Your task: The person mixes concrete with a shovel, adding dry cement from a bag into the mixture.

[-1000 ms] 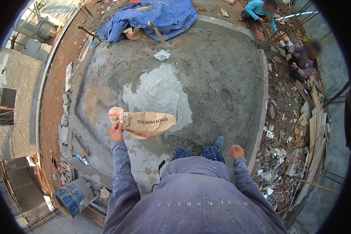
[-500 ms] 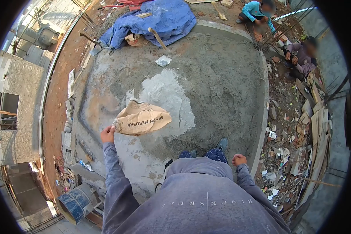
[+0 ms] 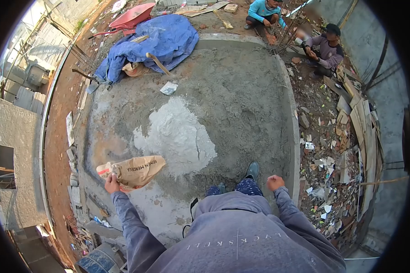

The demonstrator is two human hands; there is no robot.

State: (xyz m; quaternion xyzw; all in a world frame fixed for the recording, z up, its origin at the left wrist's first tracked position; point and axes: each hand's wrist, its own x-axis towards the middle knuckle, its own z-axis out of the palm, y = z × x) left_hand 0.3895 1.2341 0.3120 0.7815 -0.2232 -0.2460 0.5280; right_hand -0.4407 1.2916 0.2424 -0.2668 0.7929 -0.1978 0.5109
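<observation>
We've got a tan paper cement sack (image 3: 139, 173), dark-lettered w/ red marks, up in the air in front of our L side, above the grey slab (image 3: 250, 86). Our L hand (image 3: 112, 184) has it pinched at the L end, thumb & fingers closed on the bunched paper, a red-banded flap sticking out past the grip. Prob. v. light & near-empty, soft, creasing easily; paper could tear or shed dust, so best hold is the thick, gathered end we've got, maybe a 2nd hand under the belly if it sags.

Long axis runs roughly crosswise, L to R, tilted a bit up the view; the narrower free end points R & slightly away from us, its tip lining up w/ the near-L edge of the pale grey powder heap (image 3: 177, 132). Can't tell the exact gap btwn sack & heap.

Our R hand (image 3: 274, 183) is curled into a loose fist, well apart from the sack; nothing seen in it, though we can't see inside the fingers.

Farther out: a white crumpled packet (image 3: 168, 88) just beyond the heap, then a rumpled blue plastic tarp (image 3: 146, 45) w/ a pale wooden handle (image 3: 158, 64) by it. 2 co-workers, one in a turquoise top (image 3: 258, 11), sit low at upper R.
</observation>
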